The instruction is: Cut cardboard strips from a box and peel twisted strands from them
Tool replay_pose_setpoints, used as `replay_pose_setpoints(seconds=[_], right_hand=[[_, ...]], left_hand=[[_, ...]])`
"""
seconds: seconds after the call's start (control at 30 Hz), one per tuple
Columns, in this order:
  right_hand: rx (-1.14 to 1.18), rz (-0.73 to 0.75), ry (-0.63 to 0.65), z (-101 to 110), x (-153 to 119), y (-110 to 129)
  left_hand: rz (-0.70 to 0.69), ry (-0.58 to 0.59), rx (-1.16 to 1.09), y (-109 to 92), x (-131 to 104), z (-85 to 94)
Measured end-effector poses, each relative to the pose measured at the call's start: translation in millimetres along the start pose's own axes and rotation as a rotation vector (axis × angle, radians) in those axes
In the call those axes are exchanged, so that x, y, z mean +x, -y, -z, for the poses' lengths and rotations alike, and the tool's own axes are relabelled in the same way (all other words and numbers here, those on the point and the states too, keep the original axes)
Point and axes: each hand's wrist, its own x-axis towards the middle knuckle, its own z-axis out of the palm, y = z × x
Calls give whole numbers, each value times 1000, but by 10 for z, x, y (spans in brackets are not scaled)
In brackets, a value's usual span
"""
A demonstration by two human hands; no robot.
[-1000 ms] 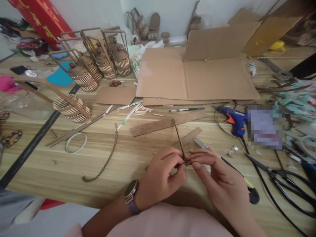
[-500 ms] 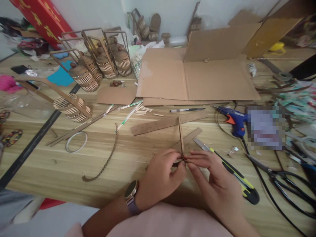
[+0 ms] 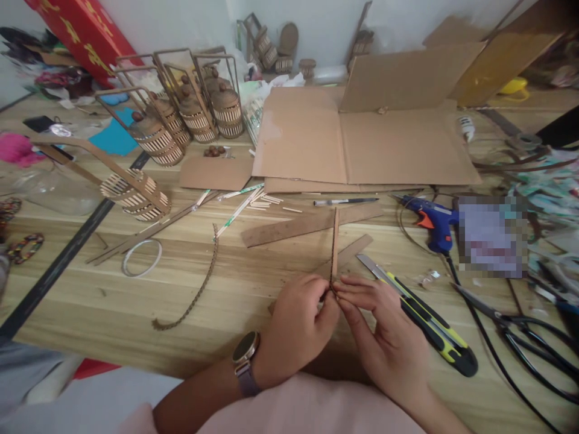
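Note:
A narrow strip of brown corrugated cardboard (image 3: 335,244) rises from between my fingertips, its ridged edge towards me. My left hand (image 3: 301,325), with a watch on the wrist, is closed with thumb and fingers pinching the strip's lower end. My right hand (image 3: 384,328) pinches the same end from the other side, fingertips pressed close together. The exact grip point is partly hidden by the fingers. Just beyond lie flat cardboard strips (image 3: 289,228) on the wooden table. A yellow and black utility knife (image 3: 436,328) rests beside my right hand, blade out.
A blue glue gun (image 3: 432,220) and black-handled scissors (image 3: 520,337) lie to the right. Flattened cardboard (image 3: 298,138) covers the back. Several small lidded baskets (image 3: 196,120) stand at the left, near an unlidded basket (image 3: 136,194). A curved ridged strip (image 3: 205,280) and white ring (image 3: 142,258) lie left.
The upright cardboard strip has tilted slightly to the right at its top, showing more of its flat side. My right fingers have bent in closer to the left ones.

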Motion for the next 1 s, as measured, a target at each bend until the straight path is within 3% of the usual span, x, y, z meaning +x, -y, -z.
replay_pose_setpoints(seconds=[0.4, 0.57, 0.73, 1.0], right_hand=[[53, -91, -14, -10, -61, -26], [-44, -45, -78, 10, -67, -53], [-138, 13, -69, 14, -51, -38], [-172, 89, -20, -12, -58, -9]], left_hand=[[-16, -7, -15, -1, -4, 4], [-15, 27, -65, -3, 12, 27], [-27, 80, -59, -13, 38, 22], [23, 59, -132, 56, -26, -49]])
